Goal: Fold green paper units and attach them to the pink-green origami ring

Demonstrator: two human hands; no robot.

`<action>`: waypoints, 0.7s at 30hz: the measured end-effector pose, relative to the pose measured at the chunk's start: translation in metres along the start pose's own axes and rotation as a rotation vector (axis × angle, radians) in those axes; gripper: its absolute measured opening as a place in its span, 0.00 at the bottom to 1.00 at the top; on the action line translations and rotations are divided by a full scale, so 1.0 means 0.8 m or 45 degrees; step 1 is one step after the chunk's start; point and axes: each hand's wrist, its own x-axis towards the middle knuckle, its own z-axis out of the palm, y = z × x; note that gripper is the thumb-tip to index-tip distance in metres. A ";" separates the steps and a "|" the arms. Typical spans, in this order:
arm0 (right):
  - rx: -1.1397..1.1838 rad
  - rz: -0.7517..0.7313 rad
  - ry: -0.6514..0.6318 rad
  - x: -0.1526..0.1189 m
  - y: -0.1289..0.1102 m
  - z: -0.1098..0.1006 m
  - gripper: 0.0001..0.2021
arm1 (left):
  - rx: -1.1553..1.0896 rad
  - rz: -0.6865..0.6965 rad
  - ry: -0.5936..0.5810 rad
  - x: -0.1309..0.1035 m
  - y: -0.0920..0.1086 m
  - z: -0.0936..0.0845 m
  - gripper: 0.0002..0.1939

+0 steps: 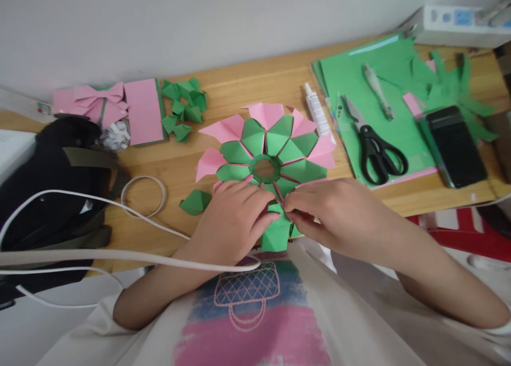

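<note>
A ring-shaped paper flower [252,137] with pink outer petals and green folded pieces round a central hole lies on the wooden table. My left hand [235,219] pinches a green folded piece [275,233] at the flower's near edge. From the right, my right hand [335,211] has its fingertips closed on the same green paper, close to my left fingertips. The near side of the flower is partly hidden by both hands. One loose green folded piece [195,202] lies left of my left hand.
Several green pieces [194,99] and pink paper [144,110] lie at the back left. White cables [96,254] cross the left side. A glue tube [317,110], scissors [375,147], green sheets [347,73] and a phone [455,145] lie to the right.
</note>
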 end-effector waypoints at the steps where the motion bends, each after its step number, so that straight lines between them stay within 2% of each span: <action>1: 0.010 0.003 0.004 -0.001 0.001 0.001 0.08 | 0.001 -0.002 -0.004 0.000 0.000 0.000 0.11; 7: 0.058 0.030 0.041 -0.002 0.004 0.004 0.07 | -0.010 0.013 0.010 -0.001 -0.003 -0.001 0.09; 14: 0.055 0.003 0.089 -0.002 0.005 0.003 0.07 | -0.008 0.011 0.025 -0.002 -0.005 0.000 0.11; 21: 0.048 -0.010 0.089 -0.001 0.006 0.002 0.07 | -0.014 -0.033 -0.036 -0.002 -0.005 -0.002 0.11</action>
